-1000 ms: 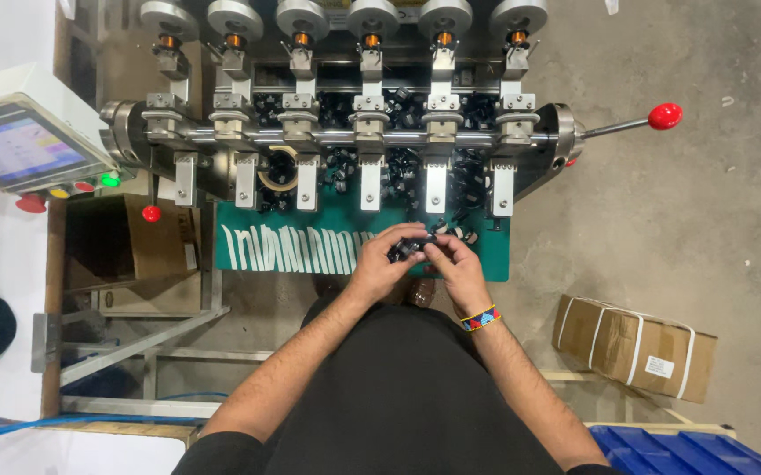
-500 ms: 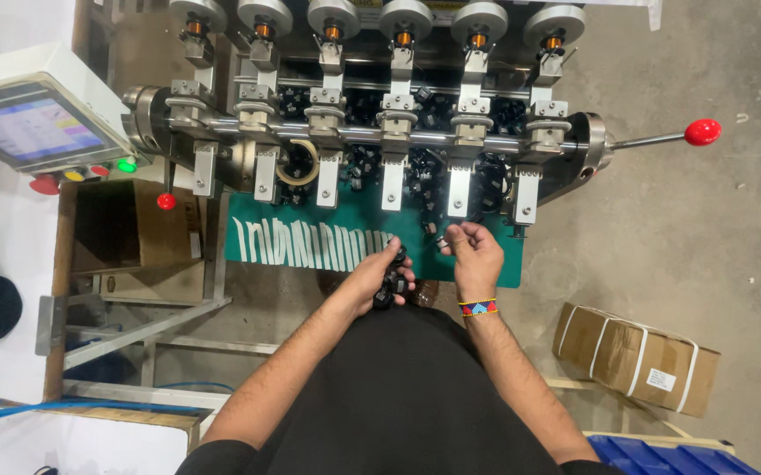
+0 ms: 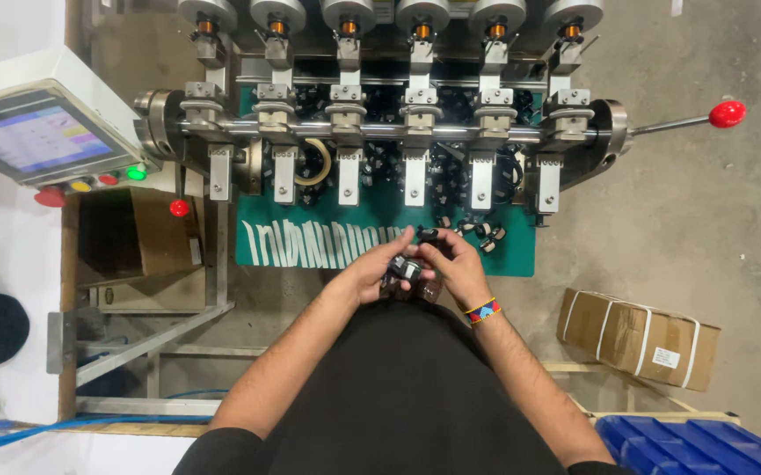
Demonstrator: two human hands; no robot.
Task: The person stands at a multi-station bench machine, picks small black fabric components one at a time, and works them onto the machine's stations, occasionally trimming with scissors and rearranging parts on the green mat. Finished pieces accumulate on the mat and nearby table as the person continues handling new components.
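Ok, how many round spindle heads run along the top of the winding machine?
6, in one row along the machine's top edge, left to right. None looks hidden, though the frame crops their tops.

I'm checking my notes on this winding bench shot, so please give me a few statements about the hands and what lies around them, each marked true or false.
1. Both hands meet over a small dark part in front of the machine. True.
2. The right hand wears a coloured wristband. True.
3. The left hand rests on the red-knobbed lever. False: the lever sticks out far to the right, with no hand on it.
4. A row of white strips lies on the green mat. True.
5. The strapped cardboard box sits on the green mat. False: it lies on the floor to the right.
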